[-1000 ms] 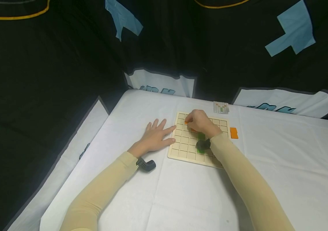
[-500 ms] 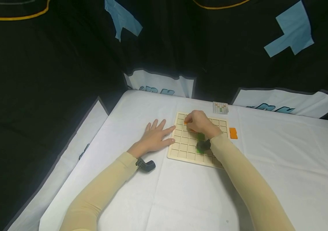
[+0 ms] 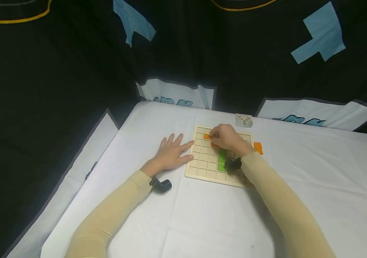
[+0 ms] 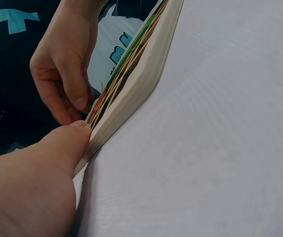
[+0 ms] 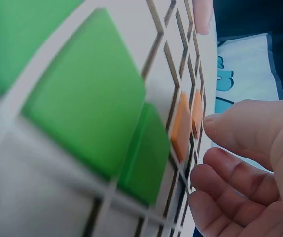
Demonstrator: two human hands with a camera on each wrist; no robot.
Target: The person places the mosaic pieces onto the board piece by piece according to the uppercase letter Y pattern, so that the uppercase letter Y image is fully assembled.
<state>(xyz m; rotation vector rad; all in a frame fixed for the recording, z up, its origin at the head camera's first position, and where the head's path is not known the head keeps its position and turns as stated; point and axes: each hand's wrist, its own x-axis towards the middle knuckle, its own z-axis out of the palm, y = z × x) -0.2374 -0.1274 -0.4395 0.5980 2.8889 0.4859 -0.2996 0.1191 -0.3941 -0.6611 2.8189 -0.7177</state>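
Observation:
A pale wooden grid board (image 3: pixel 203 156) lies on the white-covered table. Green tiles (image 3: pixel 222 162) sit in its middle cells, and two orange tiles (image 3: pixel 207 136) lie farther up to the left. My left hand (image 3: pixel 169 156) rests flat at the board's left edge, fingers spread, the thumb touching the rim in the left wrist view. Over the upper part of the board is my right hand (image 3: pixel 227 138), its fingers loosely bent beside the orange tiles. In the right wrist view the thumb and fingers stand apart with nothing visible between them. The right forearm hides part of the board.
A loose orange piece (image 3: pixel 258 148) lies just off the board's right edge. Behind the board is a small card (image 3: pixel 244 120) printed with a coloured grid. A black curtain (image 3: pixel 183 46) with blue tape rises beyond the table.
My right hand has drawn slightly right and back from the upper orange tile, which now shows more fully. The left hand stays in place. The head view shifts a little.

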